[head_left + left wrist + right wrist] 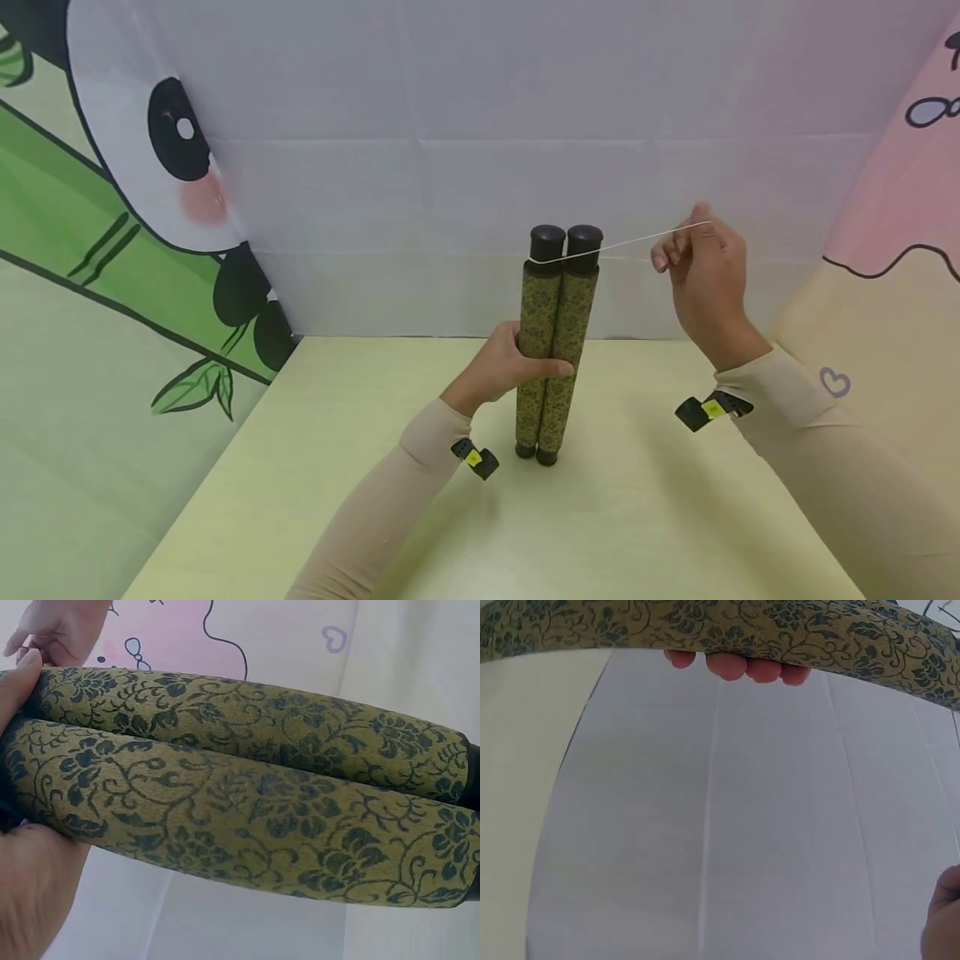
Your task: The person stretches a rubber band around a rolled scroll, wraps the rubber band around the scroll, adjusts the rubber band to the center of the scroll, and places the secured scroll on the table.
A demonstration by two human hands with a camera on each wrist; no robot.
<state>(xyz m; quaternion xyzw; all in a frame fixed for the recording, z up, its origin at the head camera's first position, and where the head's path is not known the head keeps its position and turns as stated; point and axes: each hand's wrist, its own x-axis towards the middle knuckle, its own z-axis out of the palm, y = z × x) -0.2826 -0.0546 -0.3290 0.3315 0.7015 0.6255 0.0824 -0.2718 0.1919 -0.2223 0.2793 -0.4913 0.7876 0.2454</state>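
A scroll [538, 317] in yellow-green brocade with dark floral print stands nearly upright as two rolls side by side, black knobs at both ends. My left hand [504, 367] grips both rolls around the middle, its thumb lying across the front. A thin white cord [637, 240] runs round the scroll's neck just under the top knobs and stretches right and slightly up. At its far end my right hand [708, 275] pinches it between thumb and fingers. In the right wrist view, left fingertips [727, 666] show past one roll's edge.
The pale yellow table [360, 433] spreads beneath the scroll. A light grey-white backdrop [450, 167] rises behind it, with a printed panda and bamboo panel [90, 192] on the left and a pink cartoon panel [892, 175] on the right.
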